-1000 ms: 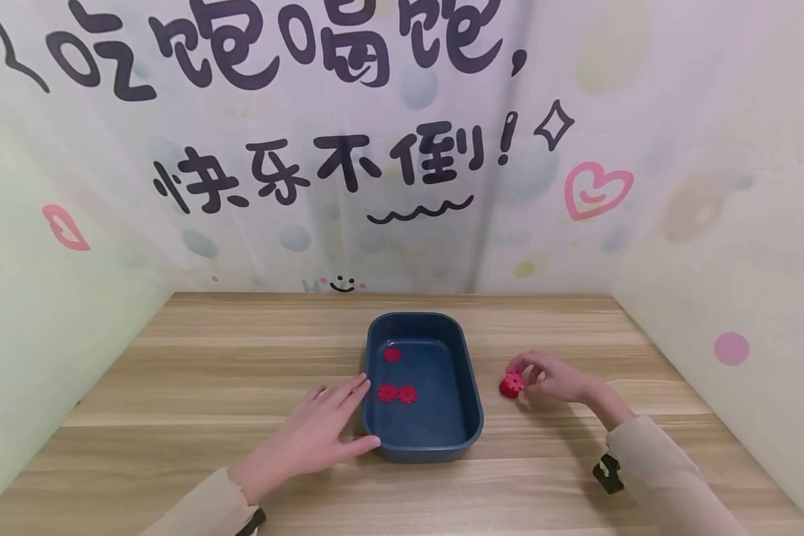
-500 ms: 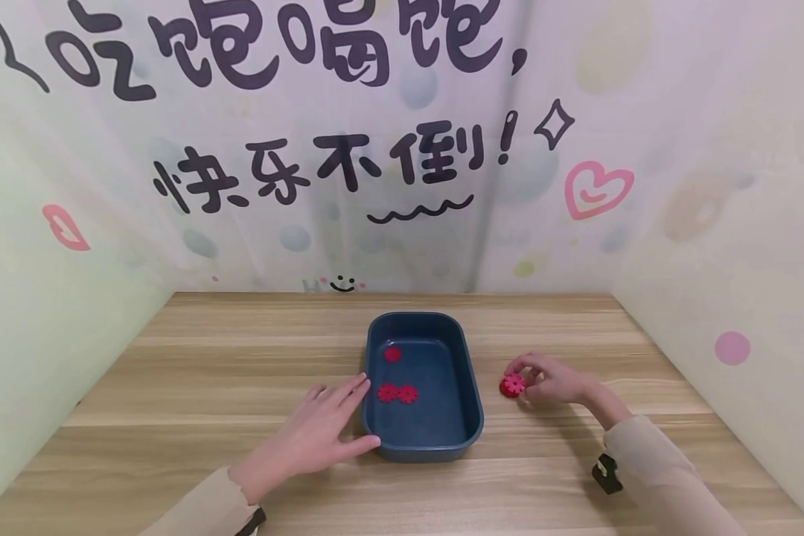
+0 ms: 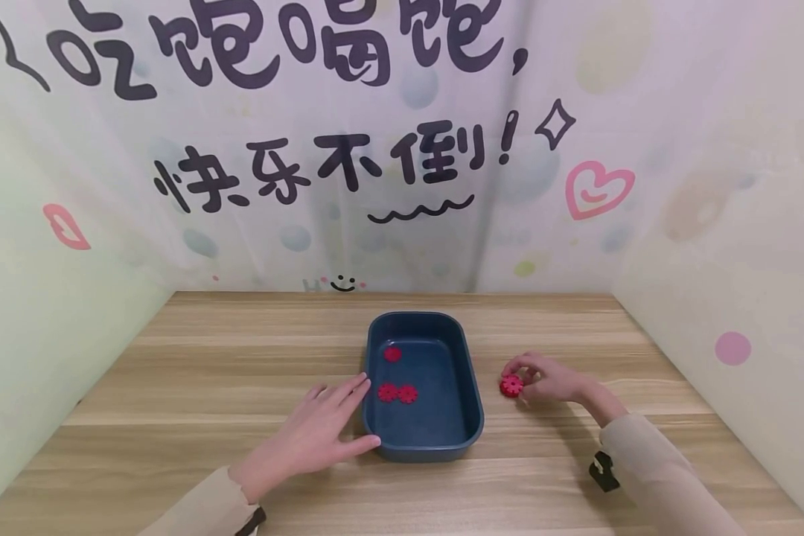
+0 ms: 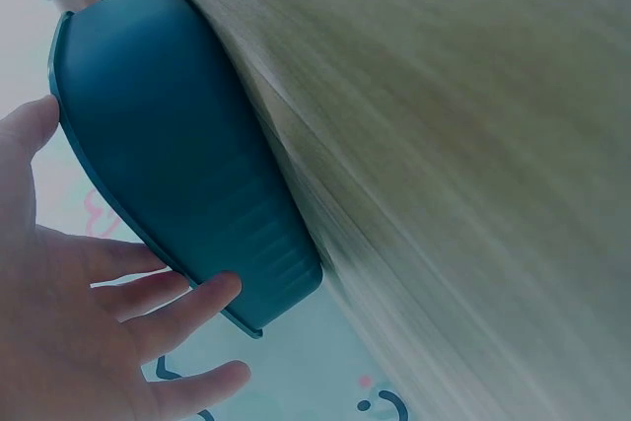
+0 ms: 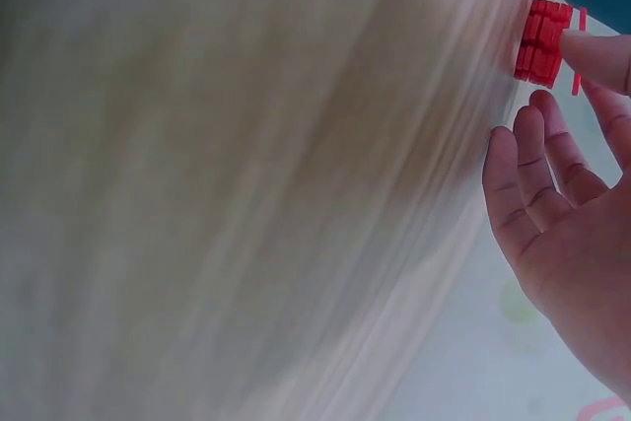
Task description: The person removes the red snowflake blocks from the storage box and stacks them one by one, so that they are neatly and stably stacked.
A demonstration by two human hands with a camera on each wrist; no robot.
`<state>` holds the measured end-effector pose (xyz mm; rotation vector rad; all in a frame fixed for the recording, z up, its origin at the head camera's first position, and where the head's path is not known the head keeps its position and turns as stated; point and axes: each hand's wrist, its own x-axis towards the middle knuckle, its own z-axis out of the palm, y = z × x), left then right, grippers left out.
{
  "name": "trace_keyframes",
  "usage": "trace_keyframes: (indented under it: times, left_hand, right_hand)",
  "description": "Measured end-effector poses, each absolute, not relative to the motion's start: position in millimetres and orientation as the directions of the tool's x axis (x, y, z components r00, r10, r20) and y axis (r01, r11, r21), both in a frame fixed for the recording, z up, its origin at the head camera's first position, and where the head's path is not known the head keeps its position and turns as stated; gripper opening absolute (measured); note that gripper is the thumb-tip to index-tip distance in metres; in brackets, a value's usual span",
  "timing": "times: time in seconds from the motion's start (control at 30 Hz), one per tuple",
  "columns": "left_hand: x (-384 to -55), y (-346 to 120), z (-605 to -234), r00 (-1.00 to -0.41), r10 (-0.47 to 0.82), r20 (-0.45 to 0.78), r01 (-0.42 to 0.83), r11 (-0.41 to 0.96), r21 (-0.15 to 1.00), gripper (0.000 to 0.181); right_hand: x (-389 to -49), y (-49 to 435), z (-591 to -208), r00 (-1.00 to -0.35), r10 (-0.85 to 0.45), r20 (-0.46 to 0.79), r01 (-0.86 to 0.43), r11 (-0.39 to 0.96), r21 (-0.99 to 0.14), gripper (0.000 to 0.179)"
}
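Observation:
My right hand (image 3: 554,378) pinches a red notched plastic disc (image 3: 512,384) between thumb and fingers, right of the blue tray. Just beneath it stands a short stack of red discs (image 5: 542,43) on the table; the right wrist view has a narrow gap between stack and held disc (image 5: 582,21). With fingers spread and fairly straight, my left hand (image 3: 308,435) touches the left side of the tray (image 3: 477,417) at its rim. Inside the tray lie a single red disc (image 3: 392,354) towards the back and two side by side, one (image 3: 387,392) left of the other (image 3: 408,394).
Everything stands on a wood-grain table (image 3: 241,335). A printed cloth wall (image 3: 275,246) with dark writing closes off the back, and pale walls flank the left and right. Each sleeve has a dark device at the wrist.
The right hand has shifted slightly left, bringing the held disc more squarely over the stack. The left hand and the tray have stayed put.

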<state>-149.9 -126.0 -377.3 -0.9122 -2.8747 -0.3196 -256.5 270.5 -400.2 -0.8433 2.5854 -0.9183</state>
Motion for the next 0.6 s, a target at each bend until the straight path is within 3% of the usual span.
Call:
trace_keyframes:
  times: [0.6]
  left_hand:
    - [-149.8,-126.5,-377.3,-0.810,0.561,0.171,0.585,0.796,0.160,0.078]
  right_hand:
    - [-257.5,271.1,-399.2,-0.776,-0.627,-0.063,-0.426,0.595,-0.682,0.037]
